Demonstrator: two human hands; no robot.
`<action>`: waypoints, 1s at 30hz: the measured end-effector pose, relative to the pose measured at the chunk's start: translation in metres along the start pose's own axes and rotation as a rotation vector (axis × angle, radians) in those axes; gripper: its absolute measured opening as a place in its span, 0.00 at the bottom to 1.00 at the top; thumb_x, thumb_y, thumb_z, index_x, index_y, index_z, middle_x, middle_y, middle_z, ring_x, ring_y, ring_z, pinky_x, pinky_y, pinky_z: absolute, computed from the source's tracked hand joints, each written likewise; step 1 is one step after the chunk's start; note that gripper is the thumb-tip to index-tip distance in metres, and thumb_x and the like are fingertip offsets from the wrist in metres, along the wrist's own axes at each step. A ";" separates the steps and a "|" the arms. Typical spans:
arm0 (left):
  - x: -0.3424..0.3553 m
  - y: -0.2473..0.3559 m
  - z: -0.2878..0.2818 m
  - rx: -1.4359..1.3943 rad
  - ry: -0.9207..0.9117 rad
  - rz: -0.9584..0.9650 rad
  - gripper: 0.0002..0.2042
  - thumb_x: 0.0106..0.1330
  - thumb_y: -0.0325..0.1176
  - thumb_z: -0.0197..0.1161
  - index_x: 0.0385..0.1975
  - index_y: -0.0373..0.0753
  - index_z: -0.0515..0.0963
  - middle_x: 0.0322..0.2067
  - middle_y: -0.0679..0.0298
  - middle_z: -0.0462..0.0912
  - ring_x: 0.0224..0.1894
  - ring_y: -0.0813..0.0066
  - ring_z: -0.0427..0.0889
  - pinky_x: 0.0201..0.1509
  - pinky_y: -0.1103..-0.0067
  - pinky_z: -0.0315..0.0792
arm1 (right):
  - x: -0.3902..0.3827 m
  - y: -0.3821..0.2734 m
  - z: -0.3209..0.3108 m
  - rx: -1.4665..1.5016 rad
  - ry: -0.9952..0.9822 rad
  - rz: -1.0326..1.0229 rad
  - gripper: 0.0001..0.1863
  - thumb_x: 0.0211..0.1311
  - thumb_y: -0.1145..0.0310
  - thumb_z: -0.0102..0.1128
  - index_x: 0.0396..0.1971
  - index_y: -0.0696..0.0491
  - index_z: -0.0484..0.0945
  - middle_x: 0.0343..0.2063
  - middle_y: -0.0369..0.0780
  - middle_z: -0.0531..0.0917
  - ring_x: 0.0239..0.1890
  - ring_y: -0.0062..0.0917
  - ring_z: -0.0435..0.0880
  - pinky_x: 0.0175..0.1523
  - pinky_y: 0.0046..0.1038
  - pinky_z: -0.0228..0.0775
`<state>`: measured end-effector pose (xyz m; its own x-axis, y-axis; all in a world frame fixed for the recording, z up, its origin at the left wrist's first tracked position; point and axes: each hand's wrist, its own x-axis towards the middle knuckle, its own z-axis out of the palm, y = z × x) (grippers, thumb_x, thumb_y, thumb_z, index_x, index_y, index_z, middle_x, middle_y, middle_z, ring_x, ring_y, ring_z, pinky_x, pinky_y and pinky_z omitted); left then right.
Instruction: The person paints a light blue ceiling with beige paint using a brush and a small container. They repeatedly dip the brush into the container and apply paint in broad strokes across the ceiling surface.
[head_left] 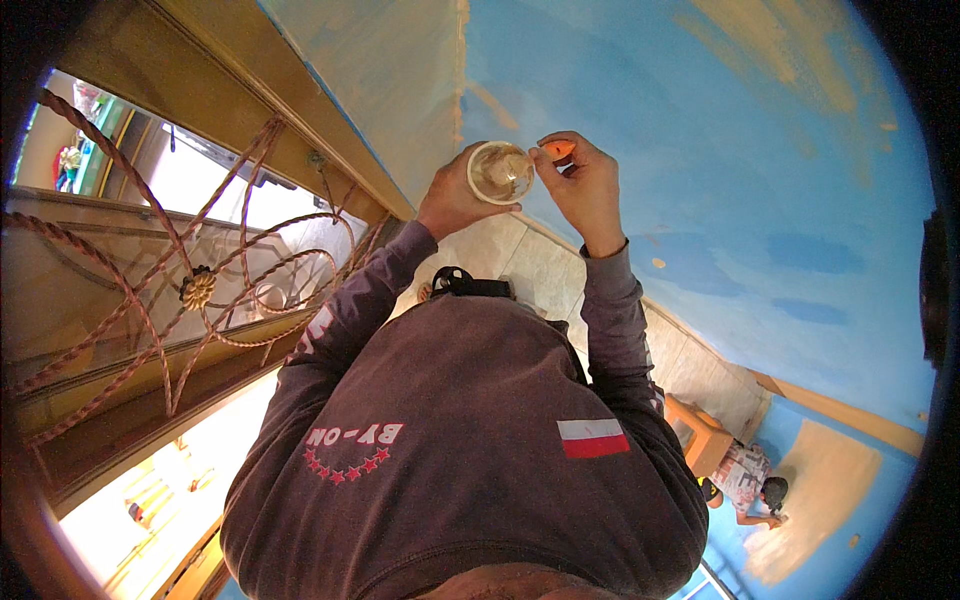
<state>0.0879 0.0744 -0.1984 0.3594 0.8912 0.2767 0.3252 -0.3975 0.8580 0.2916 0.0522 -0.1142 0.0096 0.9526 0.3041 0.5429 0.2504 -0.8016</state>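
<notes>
My left hand [446,203] is wrapped round a round whitish tub [474,168], whose open mouth faces up. Pale beige stuff coats its inside. Close to the tub's right rim, my right hand [586,196] pinches a small bright orange piece [560,149] that looks like a tool's handle. The fingers cover the rest of it, so its kind does not show. Both forearms, in dark sleeves, reach forward in front of the wall.
A blue wall [690,150] with beige patches rises ahead and to the right. On the left is a window grille [200,288] of twisted metal bars. At the lower right another person [742,475] reaches to a beige wall patch, near an orange-brown wooden piece [702,440].
</notes>
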 end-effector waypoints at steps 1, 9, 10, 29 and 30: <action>0.000 0.001 0.000 -0.002 -0.005 -0.004 0.46 0.44 0.47 0.87 0.63 0.38 0.70 0.56 0.57 0.82 0.58 0.64 0.83 0.62 0.69 0.77 | 0.000 0.001 0.000 0.000 0.008 0.004 0.10 0.60 0.70 0.70 0.39 0.58 0.85 0.29 0.42 0.88 0.28 0.25 0.87 0.33 0.27 0.78; 0.000 0.006 -0.003 0.009 -0.006 -0.020 0.46 0.45 0.46 0.87 0.64 0.39 0.69 0.57 0.58 0.82 0.58 0.65 0.82 0.63 0.69 0.76 | 0.002 -0.004 -0.001 -0.019 -0.029 -0.005 0.09 0.61 0.70 0.69 0.39 0.58 0.85 0.29 0.42 0.88 0.28 0.25 0.87 0.32 0.27 0.77; 0.000 0.007 -0.003 0.010 -0.007 -0.016 0.46 0.45 0.46 0.87 0.64 0.39 0.69 0.57 0.58 0.82 0.58 0.65 0.82 0.63 0.69 0.76 | 0.002 -0.004 -0.001 -0.014 -0.031 -0.011 0.09 0.61 0.70 0.69 0.39 0.58 0.85 0.29 0.42 0.88 0.28 0.25 0.87 0.33 0.27 0.77; 0.002 0.010 -0.001 -0.039 -0.045 -0.024 0.47 0.44 0.47 0.87 0.64 0.38 0.69 0.57 0.58 0.81 0.58 0.65 0.82 0.63 0.70 0.76 | 0.003 -0.005 -0.004 -0.084 -0.054 -0.028 0.11 0.61 0.66 0.70 0.38 0.58 0.85 0.30 0.45 0.88 0.27 0.30 0.87 0.34 0.31 0.79; 0.002 0.007 0.001 -0.039 -0.040 -0.013 0.47 0.44 0.47 0.87 0.64 0.38 0.69 0.57 0.58 0.81 0.59 0.65 0.82 0.63 0.70 0.76 | 0.003 -0.002 -0.004 -0.059 -0.053 -0.016 0.11 0.61 0.66 0.70 0.38 0.58 0.85 0.30 0.45 0.88 0.27 0.30 0.87 0.34 0.31 0.79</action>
<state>0.0916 0.0729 -0.1920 0.3899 0.8866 0.2488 0.2958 -0.3765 0.8779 0.2942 0.0534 -0.1093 -0.0430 0.9566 0.2882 0.5911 0.2569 -0.7646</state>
